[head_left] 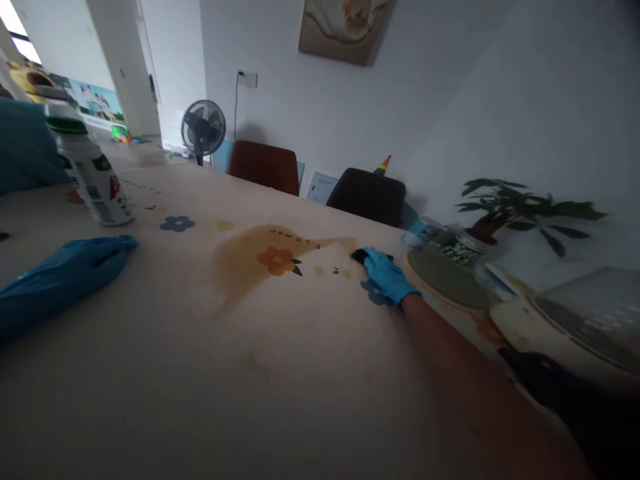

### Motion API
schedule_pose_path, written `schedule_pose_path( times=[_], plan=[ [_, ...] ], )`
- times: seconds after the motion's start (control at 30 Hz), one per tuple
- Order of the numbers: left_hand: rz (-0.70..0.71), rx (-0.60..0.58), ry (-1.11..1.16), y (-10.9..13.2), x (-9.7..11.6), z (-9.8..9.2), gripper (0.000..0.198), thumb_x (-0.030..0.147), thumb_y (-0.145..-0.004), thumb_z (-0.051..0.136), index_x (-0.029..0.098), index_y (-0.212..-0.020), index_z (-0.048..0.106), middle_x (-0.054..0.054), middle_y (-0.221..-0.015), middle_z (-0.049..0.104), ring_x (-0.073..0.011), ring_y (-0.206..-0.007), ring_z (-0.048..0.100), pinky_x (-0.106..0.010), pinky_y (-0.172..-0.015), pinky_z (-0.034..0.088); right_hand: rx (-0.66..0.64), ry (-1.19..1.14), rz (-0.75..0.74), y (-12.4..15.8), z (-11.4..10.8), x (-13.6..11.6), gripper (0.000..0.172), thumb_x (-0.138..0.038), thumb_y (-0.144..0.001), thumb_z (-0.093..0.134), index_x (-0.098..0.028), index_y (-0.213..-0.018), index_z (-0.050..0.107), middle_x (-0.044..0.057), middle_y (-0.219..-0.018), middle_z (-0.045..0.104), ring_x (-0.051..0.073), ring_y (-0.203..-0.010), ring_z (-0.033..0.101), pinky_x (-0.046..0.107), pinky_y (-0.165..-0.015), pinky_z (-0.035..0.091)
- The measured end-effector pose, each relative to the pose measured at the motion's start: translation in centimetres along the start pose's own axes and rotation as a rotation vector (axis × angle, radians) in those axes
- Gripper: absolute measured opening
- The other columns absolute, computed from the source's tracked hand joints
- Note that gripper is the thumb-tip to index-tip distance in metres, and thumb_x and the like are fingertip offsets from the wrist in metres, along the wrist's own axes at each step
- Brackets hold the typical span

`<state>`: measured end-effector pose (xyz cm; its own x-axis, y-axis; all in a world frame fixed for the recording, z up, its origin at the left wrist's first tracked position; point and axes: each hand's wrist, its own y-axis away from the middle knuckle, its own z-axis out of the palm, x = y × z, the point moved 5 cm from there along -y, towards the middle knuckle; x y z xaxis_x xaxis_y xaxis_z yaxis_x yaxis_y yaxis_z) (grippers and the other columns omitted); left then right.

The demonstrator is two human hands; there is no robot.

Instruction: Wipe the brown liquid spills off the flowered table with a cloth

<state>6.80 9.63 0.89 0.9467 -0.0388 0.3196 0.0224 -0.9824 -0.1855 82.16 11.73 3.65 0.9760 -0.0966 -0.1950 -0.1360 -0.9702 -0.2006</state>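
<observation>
White wall (450, 87) across the back. In front of it, a broad cream table surface (310, 407) printed with blue, orange and yellow flowers, taking up most of the view; near edge dim.

Right side of table: rounded cream vessel (520, 317) under a clear lid, cut off by the frame. At the far edge, two chairs: one with a reddish-brown back (263, 167), one with a near-black back (367, 197).

Leafy green plant (493, 225) in a white-and-green pot, far right corner. Brown liquid spill (235, 260) mid-table, spread around the orange flower and part of the upside-down "FLOWER" lettering; a thin streak runs right, ending near the right hand.

Left hand (95, 263), blue glove, low on the tabletop at left, well apart from the spill. Fingers lie close together; cannot tell whether anything is under them. Just beyond it, a white plastic bottle (97, 180) with a green band below the cap, standing. Round grey-green mat (445, 277) between plant and vessel.

Right hand (387, 277), blue glove, bare forearm, fingers closed down over a small black pad (358, 255). Pad on the tabletop at the streak's right end, its tips showing either side of the fingers; material unclear.
</observation>
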Motion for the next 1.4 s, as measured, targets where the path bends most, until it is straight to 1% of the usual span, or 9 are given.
schedule_pose_path(
  times=[0.13, 0.3, 0.47, 0.57, 0.63, 0.77, 0.97, 1.17, 1.4],
  plan=[
    [0.053, -0.055, 0.031, 0.4, 1.5, -0.4, 0.085, 0.062, -0.112, 0.044, 0.009, -0.176, 0.062, -0.013, -0.184, 0.058, -0.04, -0.167, 0.057, -0.057, -0.148, 0.034, -0.026, -0.069, -0.096, 6.2, -0.3, -1.6, 0.063, -0.038, -0.115, 0.047, -0.02, -0.172, 0.067, 0.018, -0.18, 0.062, 0.043, -0.17, 0.056, 0.069, -0.139, 0.049],
    [0.023, -0.12, 0.028, 0.8, 4.1, -1.5, 0.088, 0.058, -0.113, 0.036, 0.001, -0.177, 0.058, -0.017, -0.185, 0.056, -0.0376, -0.17, 0.054, -0.051, -0.149, 0.03, -0.054, -0.145, -0.244, 14.9, -0.8, -3.7, 0.063, -0.042, -0.115, 0.051, -0.029, -0.175, 0.066, 0.01, -0.186, 0.057, 0.039, -0.176, 0.048, 0.068, -0.144, 0.042],
    [0.048, -0.104, 0.03, 0.5, 4.1, -1.3, 0.088, 0.058, -0.113, 0.037, 0.001, -0.177, 0.057, -0.018, -0.186, 0.054, -0.039, -0.171, 0.052, -0.054, -0.149, 0.03, -0.063, -0.233, -0.396, 23.0, -1.6, -5.2, 0.064, -0.049, -0.122, 0.049, -0.036, -0.185, 0.055, 0.006, -0.191, 0.049, 0.039, -0.179, 0.042, 0.07, -0.144, 0.042],
    [0.024, -0.094, 0.039, 0.1, 3.7, -0.9, 0.088, 0.057, -0.11, 0.038, 0.003, -0.176, 0.061, -0.019, -0.185, 0.056, -0.0413, -0.17, 0.055, -0.055, -0.149, 0.032, -0.066, -0.171, -0.427, 25.7, -1.7, -5.4, 0.064, -0.048, -0.124, 0.049, -0.034, -0.186, 0.053, 0.008, -0.192, 0.047, 0.039, -0.178, 0.043, 0.071, -0.144, 0.041],
    [0.027, -0.098, 0.037, -0.1, 3.6, -0.7, 0.088, 0.056, -0.108, 0.039, 0.005, -0.175, 0.063, -0.019, -0.184, 0.057, -0.0419, -0.168, 0.057, -0.055, -0.149, 0.034, -0.07, -0.126, -0.451, 26.0, -1.6, -5.3, 0.063, -0.046, -0.125, 0.047, -0.033, -0.185, 0.054, 0.01, -0.192, 0.046, 0.039, -0.178, 0.044, 0.071, -0.144, 0.041],
    [0.044, -0.083, 0.028, -0.2, 3.6, -0.8, 0.088, 0.057, -0.106, 0.041, 0.005, -0.173, 0.065, -0.02, -0.18, 0.061, -0.0432, -0.166, 0.06, -0.058, -0.148, 0.036, -0.072, -0.076, -0.427, 22.9, -0.8, -5.5, 0.063, -0.049, -0.124, 0.043, -0.031, -0.182, 0.059, 0.011, -0.191, 0.048, 0.041, -0.177, 0.045, 0.071, -0.142, 0.045],
    [0.037, -0.077, 0.012, 0.2, 3.9, -1.3, 0.087, 0.057, -0.107, 0.038, 0.007, -0.174, 0.064, -0.017, -0.18, 0.062, -0.0414, -0.167, 0.06, -0.058, -0.148, 0.036, -0.134, 0.021, -0.193, 13.4, 0.6, -6.9, 0.071, -0.051, -0.12, 0.045, -0.021, -0.183, 0.056, 0.015, -0.192, 0.046, 0.041, -0.182, 0.036, 0.066, -0.148, 0.034],
    [0.024, -0.094, -0.02, 0.6, 4.0, -1.5, 0.088, 0.06, -0.109, 0.035, 0.01, -0.177, 0.063, -0.013, -0.182, 0.06, -0.0383, -0.169, 0.058, -0.054, -0.15, 0.033, -0.141, 0.047, -0.029, 4.3, 1.4, -6.6, 0.074, -0.049, -0.122, 0.04, -0.016, -0.187, 0.048, 0.02, -0.194, 0.042, 0.044, -0.181, 0.038, 0.067, -0.146, 0.035],
    [0.0, -0.046, -0.022, 0.4, 1.9, -0.3, 0.087, 0.064, -0.112, 0.035, 0.014, -0.177, 0.065, -0.012, -0.183, 0.06, -0.04, -0.167, 0.059, -0.056, -0.149, 0.035, -0.134, 0.078, 0.055, -4.6, 2.3, -7.3, 0.072, -0.042, -0.121, 0.038, -0.012, -0.185, 0.05, 0.024, -0.192, 0.043, 0.041, -0.175, 0.048, 0.061, -0.144, 0.04]
  ],
)
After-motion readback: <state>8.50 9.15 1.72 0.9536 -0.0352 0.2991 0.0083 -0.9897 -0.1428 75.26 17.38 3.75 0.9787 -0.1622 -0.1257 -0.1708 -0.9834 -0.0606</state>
